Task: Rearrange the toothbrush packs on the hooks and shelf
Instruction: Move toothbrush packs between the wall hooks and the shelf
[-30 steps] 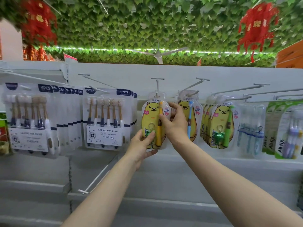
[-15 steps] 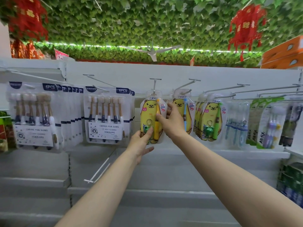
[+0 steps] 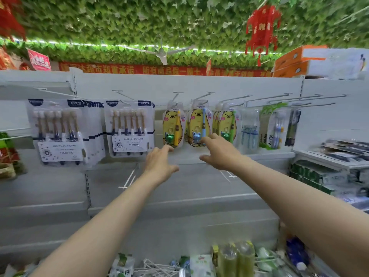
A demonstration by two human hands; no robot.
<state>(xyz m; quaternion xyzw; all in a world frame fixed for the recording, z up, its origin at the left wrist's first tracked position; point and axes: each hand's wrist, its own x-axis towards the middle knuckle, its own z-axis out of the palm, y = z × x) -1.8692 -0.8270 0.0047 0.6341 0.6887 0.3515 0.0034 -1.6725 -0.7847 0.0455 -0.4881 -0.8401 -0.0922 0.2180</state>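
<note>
Under the hook row: reaching up with both hands, gripping nothing.

Reaches with left hand [image 3: 159,165] spread and loose, fingertips just below the bottom edge of the yellow-brush bear pack [image 3: 173,126]; contact too blurred to tell. Holds right hand [image 3: 218,153] spread too, fingers crossing the lower edge of the blue-brush bear pack [image 3: 197,124], pinching nothing. Hanging upright, both packs, each on its own hook [image 3: 176,95], with a narrow gap between. Crowded at the sides: green-brush bear packs [image 3: 227,122] just beside on the right, six-brush packs [image 3: 129,126] just beside on the left. Below the packs' bottom edges, open white back panel [image 3: 189,188] around both wrists, broken only by a bare hook [image 3: 129,177] jutting out near the left wrist. Further right, well apart, a slanted shelf [image 3: 319,159] edge.
</note>
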